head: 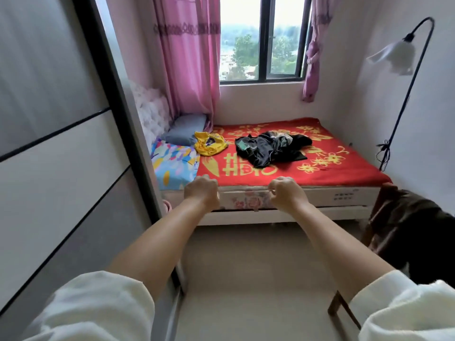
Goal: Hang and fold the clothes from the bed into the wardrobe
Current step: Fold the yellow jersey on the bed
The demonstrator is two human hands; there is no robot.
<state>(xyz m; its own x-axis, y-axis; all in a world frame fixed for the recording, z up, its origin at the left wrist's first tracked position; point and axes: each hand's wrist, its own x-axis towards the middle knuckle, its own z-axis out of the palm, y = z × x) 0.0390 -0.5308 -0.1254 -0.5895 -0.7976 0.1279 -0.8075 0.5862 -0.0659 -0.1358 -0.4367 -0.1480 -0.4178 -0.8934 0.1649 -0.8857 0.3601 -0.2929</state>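
A bed with a red and yellow blanket [344,168] stands under the window. A heap of black clothes [269,147] lies in its middle. A crumpled yellow garment [209,143] lies to the left, by the pillows. The wardrobe's grey sliding door [61,143] fills the left side and stands closed. Both my arms stretch forward over the floor, short of the bed. My left hand [203,190] and my right hand [285,191] have curled fingers and hold nothing.
A grey pillow [187,129] and a colourful patterned one [174,161] lie at the bed's left end. A dark wooden chair with dark cloth on it [408,232] stands at the right. A black floor lamp [403,94] leans by the right wall. Beige floor [246,279] lies ahead.
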